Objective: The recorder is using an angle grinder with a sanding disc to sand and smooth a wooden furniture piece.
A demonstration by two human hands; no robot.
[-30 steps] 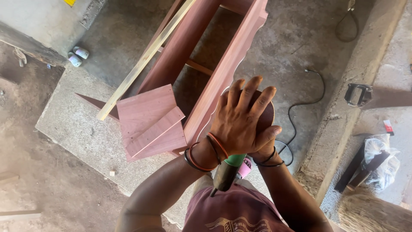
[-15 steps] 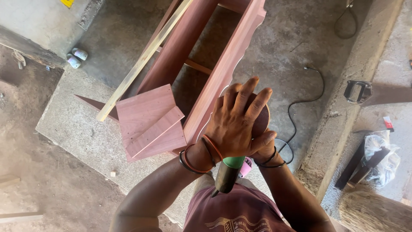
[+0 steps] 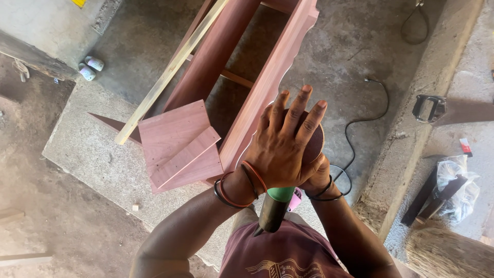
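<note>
My left hand (image 3: 284, 146) lies over the round brown head (image 3: 318, 138) of a power sander, fingers stretched forward, with red and black bands on the wrist. Its dark body with a green collar (image 3: 272, 208) points back toward my chest. My right hand (image 3: 315, 179) grips the tool from beneath and is mostly hidden by the left. The tool's head sits against the scalloped edge board (image 3: 267, 82) of a reddish wooden frame lying on the concrete floor.
Loose reddish boards (image 3: 177, 146) and a pale wood strip (image 3: 164, 77) lie left of the frame on a concrete slab (image 3: 92, 154). A black cable (image 3: 360, 123) curls on the floor at right. Farther right are a black metal tool (image 3: 428, 109) and a plastic bag (image 3: 455, 185).
My left hand's fingers have straightened and slid slightly forward over the tool's head. The tool and frame have barely shifted.
</note>
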